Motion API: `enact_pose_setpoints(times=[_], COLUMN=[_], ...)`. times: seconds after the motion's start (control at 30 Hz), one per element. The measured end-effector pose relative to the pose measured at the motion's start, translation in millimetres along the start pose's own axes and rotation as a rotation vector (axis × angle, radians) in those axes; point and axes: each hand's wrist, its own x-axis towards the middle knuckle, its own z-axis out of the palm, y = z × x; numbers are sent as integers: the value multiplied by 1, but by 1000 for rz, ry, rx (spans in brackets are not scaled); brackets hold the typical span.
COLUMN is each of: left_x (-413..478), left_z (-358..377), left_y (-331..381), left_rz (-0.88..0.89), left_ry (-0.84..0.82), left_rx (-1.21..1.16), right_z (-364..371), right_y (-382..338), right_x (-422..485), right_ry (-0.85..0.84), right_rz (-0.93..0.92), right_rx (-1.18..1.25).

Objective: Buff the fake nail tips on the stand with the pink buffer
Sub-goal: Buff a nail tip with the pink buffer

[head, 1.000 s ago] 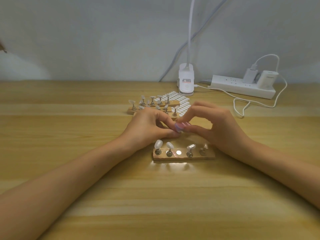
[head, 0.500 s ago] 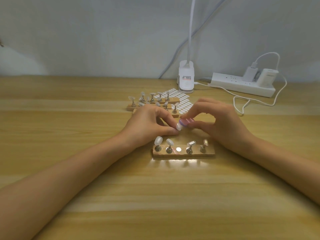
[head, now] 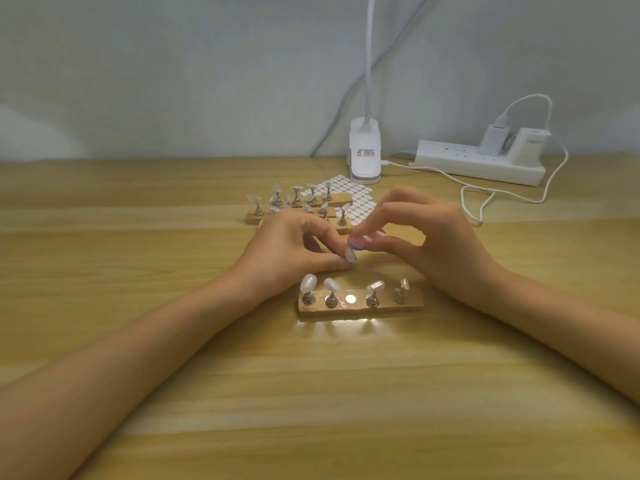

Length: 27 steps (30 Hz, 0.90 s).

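While the pink buffer sat pinched between the thumb and fingertips of the right hand, its lilac end met 1 fake nail tip. The left hand gripped that tip between thumb and forefinger, just behind and above the near stand.

Handling note, as judgement: short, light strokes following the tip's curve would suit. The left pinch should sit low so the thin shell did not flex, and the buffer face should lie flat rather than on its edge.

- Buffer: small block, pink and lilac faces, seemingly soft and fine-grained.
- Tip: milky, translucent, convex, probably thin plastic; whether its peg was attached could not be told.
- Near stand: pale wooden bar with 4 metal pegs, each bearing a glossy tip. 1 bare shiny disc marked the vacant middle seat.
- Behind: further stands with tips, a sheet of white oval tabs, a white lamp base and a white power strip.
- Table: smooth, wood-grained.
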Motion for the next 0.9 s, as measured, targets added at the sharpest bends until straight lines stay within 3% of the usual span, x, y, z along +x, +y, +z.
enact_pose_setpoints(times=[0.07,0.2,0.3,0.4,0.5,0.63,0.73,0.9], left_x=[0,0,0,1,0,0,0,0], left_z=[0,0,0,0,-1,0,-1,0], left_y=[0,-1,-1,-1,-1,-2,-2,-2], left_rz=[4,12,12,12,15,2,5,0], left_ry=[9,6,14,8,9,16,11,12], left_rx=[-4,-19,-13,-15,-27,-18,-32,-22], right_z=[3,0,3,1,3,2,4,1], right_y=[-1,0,-1,1,-1,2,-2,0], right_x=[-1,0,-1,0,-1,1,0,0], right_ry=[-31,17,-29,33,0,61,-14,19], right_rz=[-69,18,-95,-29,-119,1,-102,-9], right_rx=[-16,54,2,1,-24,-11,0,17])
